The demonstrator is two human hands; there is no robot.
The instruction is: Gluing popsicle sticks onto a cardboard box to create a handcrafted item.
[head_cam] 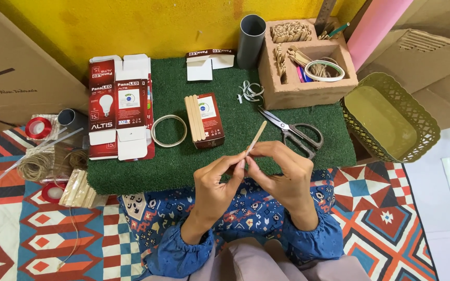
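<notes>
both hands meet over the near edge of the green turf mat (287,140) and pinch one wooden craft stick (257,136) between them. the left hand (215,183) closes thumb and finger on the lower end of the stick, and the right hand (282,174) grips the same end from the other side, so both are equally near. the long axis of the stick goes up and slightly right, away from the body, and its free tip points toward the scissors (295,132), which lie just right of it on the mat.

left of the stick, a small red carton (212,122) lies on the mat with a row of sticks (194,118) on it. further left lies a flattened red and white bulb carton (118,106), and a tape ring (169,130) lies between the two. behind the scissors stands a cardboard organiser box (308,86).
</notes>
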